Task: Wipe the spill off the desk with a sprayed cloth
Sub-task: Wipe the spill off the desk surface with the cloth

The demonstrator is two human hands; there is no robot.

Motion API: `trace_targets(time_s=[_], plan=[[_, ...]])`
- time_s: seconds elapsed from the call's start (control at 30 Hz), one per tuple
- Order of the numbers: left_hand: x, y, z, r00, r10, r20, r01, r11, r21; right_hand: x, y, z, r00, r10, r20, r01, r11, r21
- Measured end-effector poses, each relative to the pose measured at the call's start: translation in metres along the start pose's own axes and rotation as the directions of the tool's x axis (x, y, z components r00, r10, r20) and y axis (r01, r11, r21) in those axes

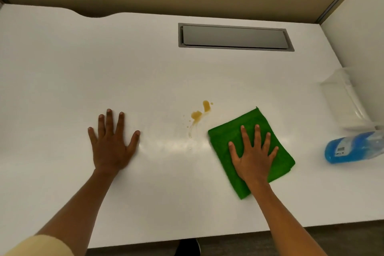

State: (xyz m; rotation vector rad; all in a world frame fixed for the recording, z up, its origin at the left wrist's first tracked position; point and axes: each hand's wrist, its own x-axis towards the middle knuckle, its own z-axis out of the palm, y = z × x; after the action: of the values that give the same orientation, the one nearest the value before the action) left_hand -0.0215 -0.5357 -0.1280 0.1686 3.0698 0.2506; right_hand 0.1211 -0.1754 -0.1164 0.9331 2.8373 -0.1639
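Note:
A brownish-yellow spill (200,114) lies in small blobs and drops near the middle of the white desk (104,58), with a thin wet streak trailing toward me. Just right of it lies a folded green cloth (232,137). My right hand (252,156) presses flat on the cloth, fingers spread. My left hand (113,141) rests flat on the bare desk, left of the spill, fingers apart and holding nothing. A spray bottle of blue liquid (351,147) lies on its side at the right edge of the view, its head hidden.
A grey cable hatch (234,37) is set into the desk at the back. A clear plastic container (342,93) stands at the right beside a white side panel. A beige partition runs behind the desk. The desk's front edge is near my body.

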Motion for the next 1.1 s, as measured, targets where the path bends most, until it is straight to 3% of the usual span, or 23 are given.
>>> trace_targets(time_s=[0.23, 0.43, 0.6, 0.8, 0.93, 1.1], plan=[[0.002, -0.003, 0.003, 1.000, -0.001, -0.015, 0.000, 1.000, -0.013, 0.060, -0.065, -0.001, 0.984, 0.171, -0.043, -0.165, 0.980, 0.115], [0.003, -0.005, 0.004, 1.000, -0.002, -0.007, 0.002, 1.000, -0.011, 0.041, -0.138, 0.004, 1.000, -0.009, -0.020, 0.011, 0.994, 0.110], [0.002, -0.005, 0.003, 1.000, -0.007, -0.015, 0.006, 1.000, -0.029, -0.008, -0.127, 0.013, 0.992, -0.123, -0.007, 0.123, 0.991, 0.056], [0.002, -0.004, 0.003, 1.000, -0.004, -0.028, 0.003, 0.999, -0.043, 0.015, -0.076, 0.006, 0.997, 0.071, -0.026, -0.069, 0.996, 0.048], [0.004, -0.005, 0.004, 1.000, -0.005, -0.029, 0.003, 0.999, -0.044, 0.069, -0.090, -0.002, 0.982, 0.184, -0.034, -0.180, 0.978, 0.103], [0.004, -0.007, 0.005, 1.000, -0.001, -0.031, -0.001, 0.999, -0.053, 0.109, -0.166, -0.007, 0.995, 0.100, -0.015, -0.097, 0.989, 0.111]])
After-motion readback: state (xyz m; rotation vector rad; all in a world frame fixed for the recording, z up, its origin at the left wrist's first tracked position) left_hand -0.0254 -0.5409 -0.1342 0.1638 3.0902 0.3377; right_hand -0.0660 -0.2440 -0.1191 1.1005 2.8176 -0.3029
